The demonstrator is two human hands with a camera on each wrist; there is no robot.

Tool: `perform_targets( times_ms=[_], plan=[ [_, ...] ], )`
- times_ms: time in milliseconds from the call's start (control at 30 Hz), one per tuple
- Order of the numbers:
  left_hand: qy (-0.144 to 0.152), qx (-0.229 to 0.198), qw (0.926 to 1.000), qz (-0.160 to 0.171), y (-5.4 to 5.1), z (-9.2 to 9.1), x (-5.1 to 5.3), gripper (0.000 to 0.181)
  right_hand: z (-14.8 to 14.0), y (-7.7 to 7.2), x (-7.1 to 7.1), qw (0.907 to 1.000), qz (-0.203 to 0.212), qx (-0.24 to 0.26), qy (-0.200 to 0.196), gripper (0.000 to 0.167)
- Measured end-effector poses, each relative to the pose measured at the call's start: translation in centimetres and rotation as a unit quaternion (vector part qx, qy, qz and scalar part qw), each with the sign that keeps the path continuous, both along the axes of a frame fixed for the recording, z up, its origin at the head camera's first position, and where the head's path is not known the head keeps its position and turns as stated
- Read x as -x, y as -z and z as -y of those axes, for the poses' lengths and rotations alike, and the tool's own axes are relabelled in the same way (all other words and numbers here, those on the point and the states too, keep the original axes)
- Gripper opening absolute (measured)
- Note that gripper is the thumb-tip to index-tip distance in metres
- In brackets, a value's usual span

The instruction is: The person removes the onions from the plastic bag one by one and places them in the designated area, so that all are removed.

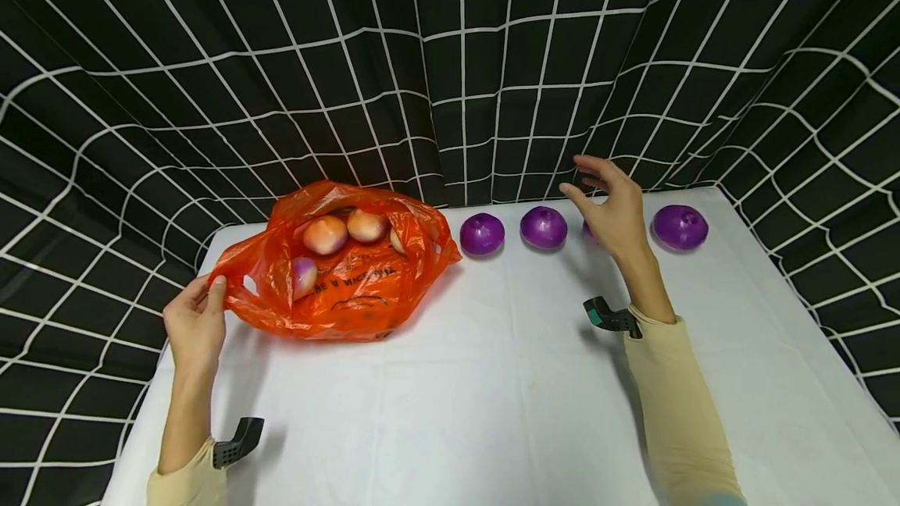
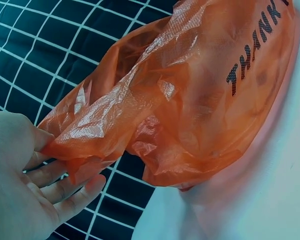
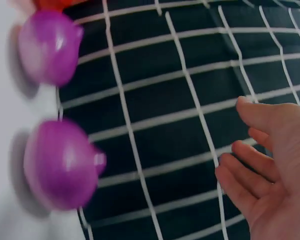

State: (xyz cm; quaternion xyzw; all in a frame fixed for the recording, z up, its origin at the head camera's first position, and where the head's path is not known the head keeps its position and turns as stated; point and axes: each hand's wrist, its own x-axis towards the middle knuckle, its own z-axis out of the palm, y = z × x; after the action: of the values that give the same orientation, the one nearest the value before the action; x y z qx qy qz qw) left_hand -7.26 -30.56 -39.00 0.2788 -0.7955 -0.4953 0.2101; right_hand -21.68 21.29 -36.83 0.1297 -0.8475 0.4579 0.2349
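Note:
At the left, my left hand (image 1: 195,328) pinches a handle of the red-orange plastic bag (image 1: 366,304) between thumb and fingers. The bag lies open-mouthed on the table. Inside it sit several round things (image 1: 326,234), pale with orange and purple tints. My right hand (image 1: 613,209) hovers over the row at the right, fingers spread and loosely bent, holding nothing. Behind it a glossy purple onion-like vegetable (image 1: 589,234) is mostly hidden. Similar ones stand beside it: one (image 1: 679,228) to the right, two (image 1: 544,229) to the left. The right wrist view shows two purple ones (image 3: 62,165) apart from the hand.
A white cloth (image 1: 478,397) covers the table. Black curtains with a white grid (image 1: 464,84) hang close behind the bag and row, and along both sides. The leftmost purple vegetable (image 1: 482,235) stands near the bag's right edge.

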Motion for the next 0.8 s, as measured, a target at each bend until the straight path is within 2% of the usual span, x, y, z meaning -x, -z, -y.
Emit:
perform_targets(
  times_ms=[200,367,600,800],
  plan=[
    [-0.002,-0.002,1.0,-0.005,-0.4,0.2,0.0,0.037,4.5,-0.2,0.2,0.998,-0.007,0.015,-0.061,0.042],
    [-0.011,-0.024,0.9993,-0.026,-0.4,0.2,-0.4,0.034,8.7,0.1,0.0,0.9921,0.001,-0.015,-0.125,0.042],
    [-0.011,-0.035,0.9986,-0.038,-0.4,0.5,-0.5,0.032,14.1,0.4,-0.3,0.9706,0.011,-0.066,-0.231,0.04],
    [-0.01,-0.043,0.9985,-0.034,-0.3,0.6,-0.1,0.034,18.2,0.9,-0.5,0.953,0.021,-0.118,-0.278,0.039]
  ],
)
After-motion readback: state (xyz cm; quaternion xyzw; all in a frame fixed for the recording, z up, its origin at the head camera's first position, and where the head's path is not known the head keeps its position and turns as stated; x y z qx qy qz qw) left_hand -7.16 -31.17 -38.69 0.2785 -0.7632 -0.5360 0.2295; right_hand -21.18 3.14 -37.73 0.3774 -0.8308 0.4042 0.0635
